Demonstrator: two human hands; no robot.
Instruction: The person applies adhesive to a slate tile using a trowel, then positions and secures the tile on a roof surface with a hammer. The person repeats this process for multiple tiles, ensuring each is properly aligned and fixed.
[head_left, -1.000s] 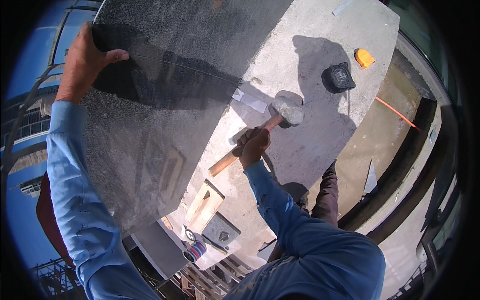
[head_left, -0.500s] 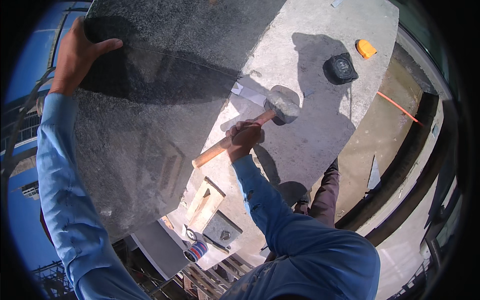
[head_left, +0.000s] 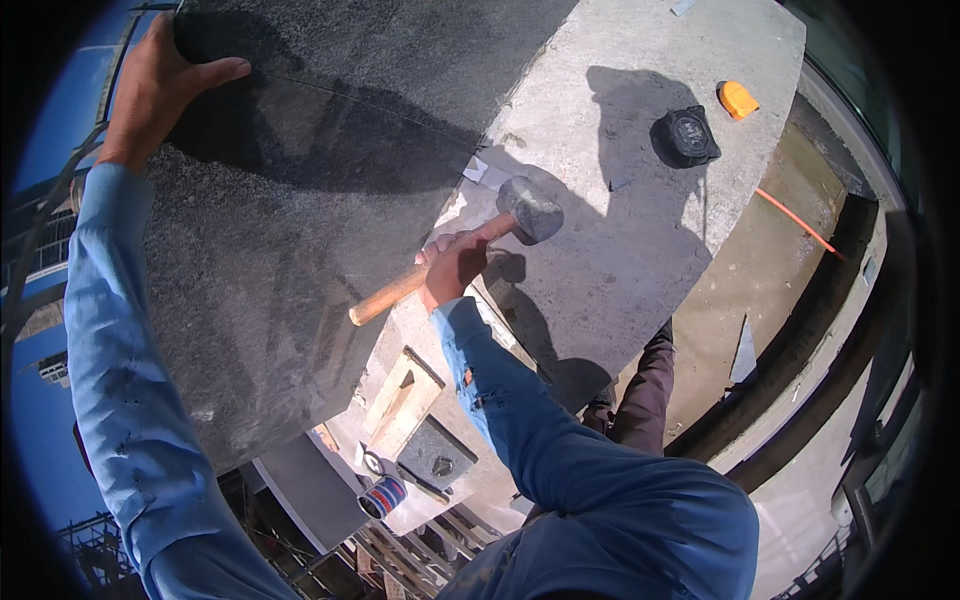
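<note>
My left hand (head_left: 165,85) grips the far-left edge of a large dark grey stone slab (head_left: 280,300), thumb lying on its face and fingertips hidden over the edge. My right hand (head_left: 450,268) is closed on the wooden handle of a mallet with a greyish head (head_left: 530,210), held above the seam between the dark slab and a pale concrete slab (head_left: 650,260). Small white strips (head_left: 475,172) lie at that seam. A black tape measure (head_left: 685,138) and a small yellow object (head_left: 738,100) rest on the pale slab, beyond the mallet to the right.
Below are a wooden tool (head_left: 400,400), a square dark plate (head_left: 436,455), a striped can (head_left: 382,496) and slatted timber. At right, a trouser leg (head_left: 640,400) stands beside a lower floor with an orange cord (head_left: 795,218) and a curved ledge. Railings and sky show at left.
My right hand has moved the mallet leftward and slightly up, closer to the dark slab. My left hand shows a little higher in the view, still on the slab edge.
</note>
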